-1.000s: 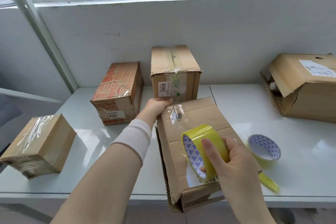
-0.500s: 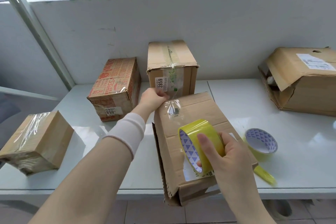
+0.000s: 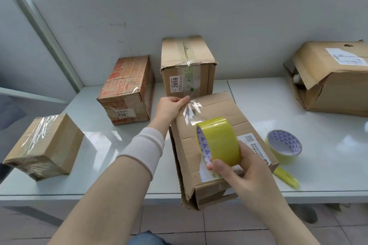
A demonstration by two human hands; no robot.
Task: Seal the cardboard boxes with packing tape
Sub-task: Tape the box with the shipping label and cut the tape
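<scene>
Left hand (image 3: pixel 171 106) pins tape end on box (image 3: pixel 217 145), right hand (image 3: pixel 242 173) grips roll (image 3: pixel 219 141); strip just begun; open box (image 3: pixel 328 77) beyond right hand unsealed

- A white table (image 3: pixel 258 105) carried everything.
- Five cardboard boxes sat on it: taped box (image 3: pixel 43 145) at 9 o'clock, red-printed box (image 3: pixel 127 89) and tall box (image 3: pixel 187 65) at 12, open box (image 3: pixel 334 77) at 2, centre box (image 3: pixel 219 109) at 6.
- A spare tape roll (image 3: pixel 283 148) lay at 4.
</scene>
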